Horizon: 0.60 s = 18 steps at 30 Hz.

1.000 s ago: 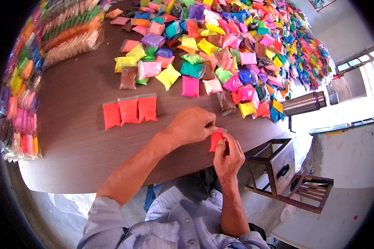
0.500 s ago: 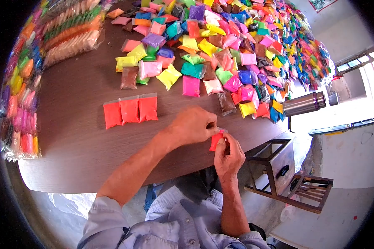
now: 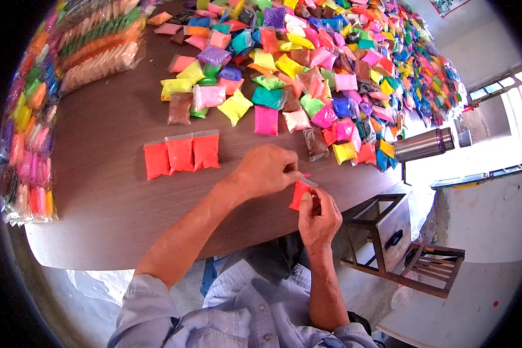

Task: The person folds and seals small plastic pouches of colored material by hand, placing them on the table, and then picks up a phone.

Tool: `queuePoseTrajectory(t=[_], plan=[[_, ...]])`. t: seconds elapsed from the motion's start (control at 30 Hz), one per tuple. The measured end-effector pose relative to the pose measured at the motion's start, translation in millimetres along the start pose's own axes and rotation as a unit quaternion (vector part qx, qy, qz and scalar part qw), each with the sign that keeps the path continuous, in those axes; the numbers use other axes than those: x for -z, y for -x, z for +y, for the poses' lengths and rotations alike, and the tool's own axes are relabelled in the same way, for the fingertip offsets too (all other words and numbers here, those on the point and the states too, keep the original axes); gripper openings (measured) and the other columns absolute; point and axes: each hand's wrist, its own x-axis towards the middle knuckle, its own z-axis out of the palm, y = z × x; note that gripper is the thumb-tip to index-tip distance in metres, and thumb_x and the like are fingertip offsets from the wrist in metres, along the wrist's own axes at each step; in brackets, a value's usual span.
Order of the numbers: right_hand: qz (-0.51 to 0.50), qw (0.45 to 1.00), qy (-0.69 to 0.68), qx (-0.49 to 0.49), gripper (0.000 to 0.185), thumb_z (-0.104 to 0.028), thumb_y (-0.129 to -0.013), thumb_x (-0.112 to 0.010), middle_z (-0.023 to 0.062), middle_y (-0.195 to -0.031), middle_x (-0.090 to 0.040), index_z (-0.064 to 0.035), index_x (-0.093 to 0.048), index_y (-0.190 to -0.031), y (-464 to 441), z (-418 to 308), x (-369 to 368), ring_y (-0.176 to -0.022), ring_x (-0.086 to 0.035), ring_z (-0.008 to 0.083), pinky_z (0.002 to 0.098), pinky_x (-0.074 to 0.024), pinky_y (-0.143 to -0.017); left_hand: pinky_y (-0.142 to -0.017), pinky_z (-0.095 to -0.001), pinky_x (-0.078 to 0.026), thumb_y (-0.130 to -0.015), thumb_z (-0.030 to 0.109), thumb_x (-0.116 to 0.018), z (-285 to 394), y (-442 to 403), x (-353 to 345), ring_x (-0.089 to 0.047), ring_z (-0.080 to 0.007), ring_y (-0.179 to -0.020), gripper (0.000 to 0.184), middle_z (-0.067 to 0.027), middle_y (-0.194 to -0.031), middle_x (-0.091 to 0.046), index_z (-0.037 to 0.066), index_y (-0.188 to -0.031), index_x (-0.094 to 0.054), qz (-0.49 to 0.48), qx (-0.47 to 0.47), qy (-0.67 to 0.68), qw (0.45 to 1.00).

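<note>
A small red packet [image 3: 299, 195] with a clear top strip is pinched between the thumb and fingers of my right hand [image 3: 319, 216], just above the table's front edge. My left hand [image 3: 269, 169] is closed with its fingertips at the top of that packet. A tiny pink bit [image 3: 306, 175] shows at those fingertips; what exactly the left fingers grip is hidden. Three red packets [image 3: 181, 154] lie side by side in a row on the brown table [image 3: 104, 191], left of my hands.
A large heap of packets in many colours [image 3: 267, 97] covers the table's back and right. Bundled packets [image 3: 101, 66] lie at the back left, with more bagged ones [image 3: 26, 156] along the left edge. A steel flask [image 3: 423, 145] lies at the right; a wooden chair [image 3: 394, 238] stands below.
The red packet in my right hand has tilted and moved slightly left. My left hand has shifted a little up and left, and the pink bit is now nearer its fingertips.
</note>
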Motion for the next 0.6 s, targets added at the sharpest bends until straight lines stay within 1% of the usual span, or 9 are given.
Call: queuePoseTrajectory(t=[0.07,0.13,0.27,0.33,0.37,0.47,0.53,0.6], plan=[[0.002,1.0,0.0,0.0,0.02,-0.016,-0.092,-0.074,0.0172,-0.098,-0.076,-0.0028,-0.074,-0.107,-0.1,-0.6,-0.2,-0.086,-0.075,0.0346,0.0404,-0.0596,-0.076,-0.066,-0.0493,-0.054,-0.086,0.028,-0.078,4.9,-0.6,3.7,-0.07,-0.0403,-0.076,0.023,-0.017,-0.078,-0.071,0.006,-0.086,-0.072,-0.012,0.002,0.018,1.0],[-0.001,1.0,-0.007,-0.01,0.02,-0.016,-0.091,-0.074,0.0169,-0.097,-0.076,-0.0025,-0.074,-0.106,0.0,-2.7,0.4,-0.085,-0.075,0.0344,0.0402,-0.0596,-0.075,-0.077,-0.0521,-0.056,-0.088,0.028,-0.073,11.2,-1.3,6.8,-0.071,-0.0403,-0.087,0.021,-0.0174,-0.09,-0.075,0.008,-0.093,-0.076,-0.105,0.032,0.003,0.994],[-0.006,1.0,-0.005,-0.019,0.02,-0.017,-0.092,-0.074,0.0167,-0.096,-0.075,-0.0023,-0.073,-0.105,0.0,-1.6,0.8,-0.084,-0.075,0.0343,0.0398,-0.0592,-0.075,-0.078,-0.0522,-0.056,-0.089,0.029,-0.073,9.1,-0.8,2.9,-0.071,-0.0405,-0.089,0.022,-0.018,-0.09,-0.075,0.007,-0.093,-0.076,-0.1,0.04,-0.029,0.994],[0.002,1.0,0.003,0.004,0.02,-0.018,-0.093,-0.074,0.0166,-0.095,-0.075,-0.0019,-0.073,-0.104,-0.6,0.8,0.6,-0.084,-0.074,0.0342,0.0398,-0.0587,-0.074,-0.068,-0.051,-0.053,-0.088,0.032,-0.075,3.2,0.2,-2.5,-0.069,-0.04,-0.077,0.025,-0.0167,-0.082,-0.073,0.006,-0.088,-0.073,-0.046,0.0,-0.043,0.998],[0.002,1.0,0.004,0.004,0.02,-0.018,-0.093,-0.074,0.0166,-0.095,-0.075,-0.0019,-0.073,-0.104,-1.1,-0.1,1.0,-0.084,-0.074,0.0342,0.0398,-0.0587,-0.074,-0.068,-0.051,-0.053,-0.088,0.032,-0.075,1.1,0.4,-4.0,-0.069,-0.04,-0.077,0.025,-0.0167,-0.082,-0.073,0.006,-0.088,-0.073,-0.046,0.0,-0.043,0.998],[0.0,1.0,0.007,0.015,0.017,-0.016,-0.095,-0.071,0.0173,-0.094,-0.075,-0.0014,-0.073,-0.103,-2.1,-2.5,2.8,-0.084,-0.074,0.0355,0.0408,-0.0583,-0.074,-0.069,-0.0506,-0.054,-0.087,0.031,-0.077,-0.5,0.9,-3.2,-0.07,-0.0401,-0.08,0.025,-0.0173,-0.085,-0.073,0.006,-0.09,-0.073,-0.023,-0.004,-0.064,0.998],[-0.006,1.0,0.009,0.021,0.013,-0.012,-0.096,-0.068,0.0184,-0.094,-0.074,-0.0005,-0.073,-0.101,-1.8,-0.7,4.8,-0.084,-0.073,0.0367,0.0417,-0.0581,-0.074,-0.068,-0.0492,-0.054,-0.086,0.031,-0.079,-0.4,0.3,-0.5,-0.07,-0.04,-0.077,0.026,-0.0171,-0.083,-0.073,0.006,-0.088,-0.073,-0.003,0.008,-0.025,1.0],[0.0,1.0,0.008,0.021,0.012,-0.01,-0.096,-0.067,0.019,-0.093,-0.074,-0.0001,-0.073,-0.1,-1.5,0.5,3.3,-0.084,-0.073,0.0372,0.0419,-0.058,-0.074,-0.067,-0.0482,-0.054,-0.085,0.031,-0.08,5.3,0.2,5.0,-0.07,-0.0392,-0.076,0.027,-0.0173,-0.083,-0.073,0.005,-0.087,-0.073,-0.019,0.01,-0.016,1.0]])
